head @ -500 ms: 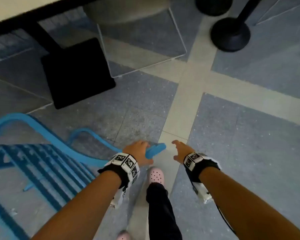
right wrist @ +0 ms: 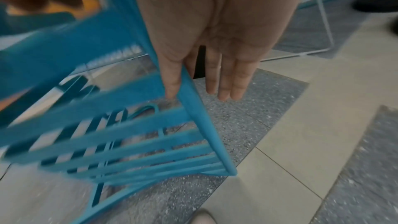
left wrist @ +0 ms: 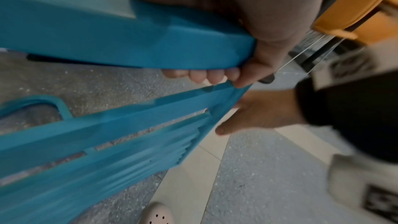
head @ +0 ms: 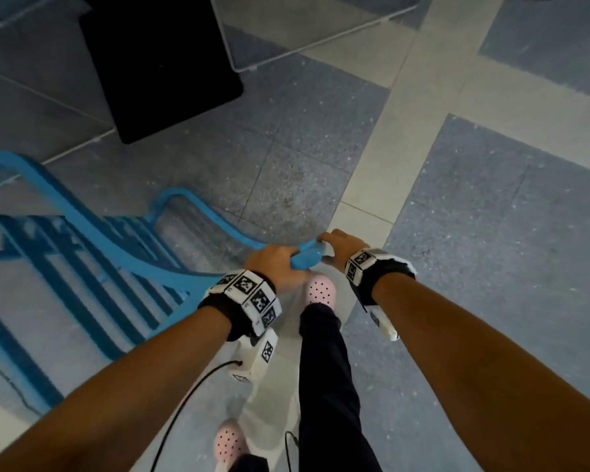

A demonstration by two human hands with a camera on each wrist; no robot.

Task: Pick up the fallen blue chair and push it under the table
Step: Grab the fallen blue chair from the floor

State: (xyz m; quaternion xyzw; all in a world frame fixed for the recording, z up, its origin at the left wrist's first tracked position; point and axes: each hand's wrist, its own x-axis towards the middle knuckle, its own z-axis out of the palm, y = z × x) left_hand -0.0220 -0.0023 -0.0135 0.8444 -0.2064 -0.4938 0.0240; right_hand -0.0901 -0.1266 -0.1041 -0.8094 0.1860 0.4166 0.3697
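- Blue chair [head: 92, 240]: slatted plastic, lying tipped over on the floor [head: 491, 233] to the person's left, top edge raised toward the hands.
- Left hand [head: 275, 264]: fingers curled around the chair's top rail, fingertips [left wrist: 206, 76] showing under the rail in the left wrist view.
- Right hand [head: 339, 245]: at the end of the same rail, just beside the left hand; right wrist view shows fingers [right wrist: 226, 81] straight, index finger against the chair's edge, not wrapped.
- Black square table base [head: 157, 63]: ahead and left on the floor, apart from the chair.
- Wrist bands [head: 249, 294]: black-and-white square fiducial markers; no readable text or brand.
- Pink perforated clogs [head: 319, 291]: just below the hands; black trousers [head: 327, 369].
- Floor: grey speckled tiles with cream strips.
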